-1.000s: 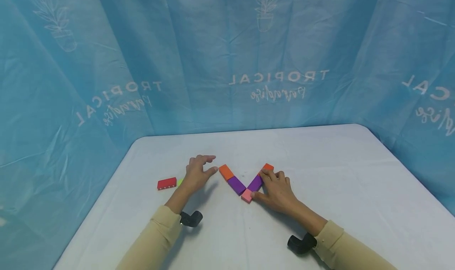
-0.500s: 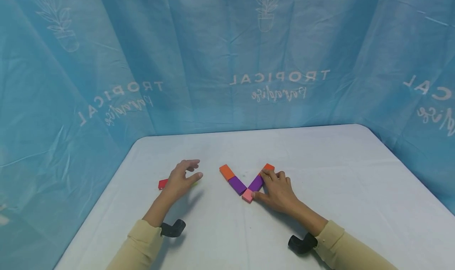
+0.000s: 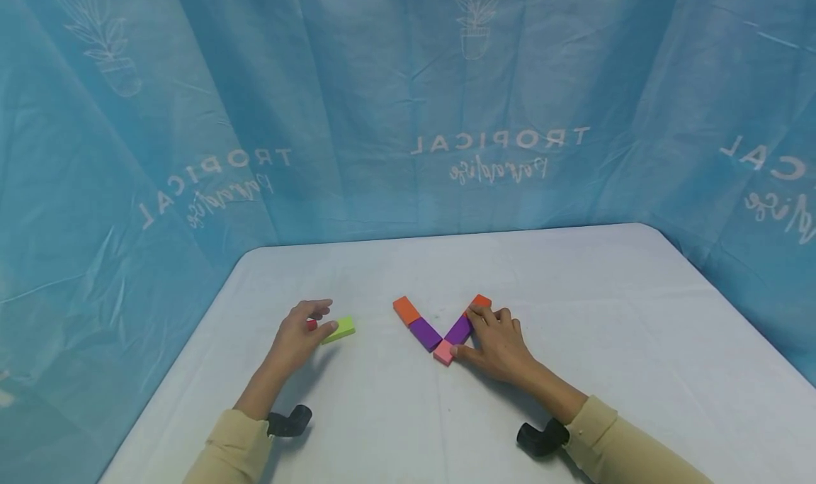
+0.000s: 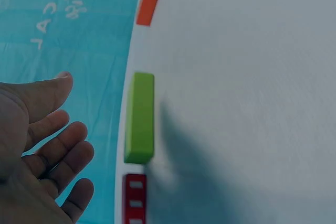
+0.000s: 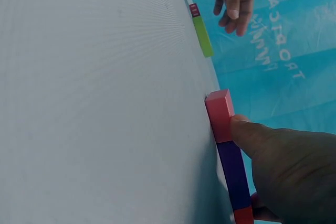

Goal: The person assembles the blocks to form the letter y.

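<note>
My left hand [image 3: 298, 335], thumb and fingers apart, hovers over a red block with white dots [image 4: 135, 198], which it mostly hides in the head view. A lime green block [image 3: 341, 329] lies just right of its thumb. My right hand [image 3: 500, 346] holds the right arm of a V of blocks. Its thumb is on the pink block [image 3: 443, 352] at the V's point, and its fingers are at the orange block [image 3: 481, 300] on the far end. Between these is a purple block [image 3: 459, 329], partly covered by the hand.
The V's left arm is a second purple block [image 3: 425, 334] and a second orange block [image 3: 406, 310]. All lie on a white-covered table [image 3: 574, 278]. A blue printed curtain [image 3: 382, 115] hangs behind and beside it. Black wrist-camera mounts [image 3: 543, 438] stick out from the sleeves.
My left hand has moved left and toward me, from beside the left orange block to over the red block, uncovering the green block. My right hand stays in place on the V.
</note>
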The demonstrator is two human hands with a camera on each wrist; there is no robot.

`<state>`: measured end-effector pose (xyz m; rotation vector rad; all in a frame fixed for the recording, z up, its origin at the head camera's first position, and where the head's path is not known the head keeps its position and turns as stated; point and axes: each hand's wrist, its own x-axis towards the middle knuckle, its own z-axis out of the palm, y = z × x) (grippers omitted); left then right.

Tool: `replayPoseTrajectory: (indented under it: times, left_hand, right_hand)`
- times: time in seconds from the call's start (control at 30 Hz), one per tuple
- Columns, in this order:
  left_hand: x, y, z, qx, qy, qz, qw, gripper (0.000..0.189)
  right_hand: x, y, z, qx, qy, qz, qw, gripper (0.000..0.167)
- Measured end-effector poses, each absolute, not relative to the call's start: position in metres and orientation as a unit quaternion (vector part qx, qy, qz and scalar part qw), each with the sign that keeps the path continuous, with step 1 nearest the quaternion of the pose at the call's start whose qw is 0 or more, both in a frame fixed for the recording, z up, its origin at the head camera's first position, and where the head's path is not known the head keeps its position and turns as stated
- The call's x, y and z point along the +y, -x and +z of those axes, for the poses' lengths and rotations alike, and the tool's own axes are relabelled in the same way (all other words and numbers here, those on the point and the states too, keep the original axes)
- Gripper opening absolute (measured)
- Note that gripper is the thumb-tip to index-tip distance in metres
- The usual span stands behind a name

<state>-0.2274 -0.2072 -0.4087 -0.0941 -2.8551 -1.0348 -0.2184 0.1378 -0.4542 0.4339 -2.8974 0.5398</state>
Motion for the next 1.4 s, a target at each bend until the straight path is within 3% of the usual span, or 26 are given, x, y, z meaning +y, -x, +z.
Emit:
replayPoseTrajectory:
  times: [0.93, 1.4]
  left_hand:
    - [-0.218, 0.234, -0.435, -0.976, 0.037, -0.204, 0.069, 0.040]
    - [-0.209, 0.231, -0.425, -0.962, 0.018, -0.266, 0.063, 0.040]
  right_hand:
    - [0.137, 0.218, -0.454, -0.968, -0.148, 0.181, 0.088, 0.078]
    - [0.135, 0.217, -0.453, -0.969, -0.144, 0.180, 0.092, 0.076]
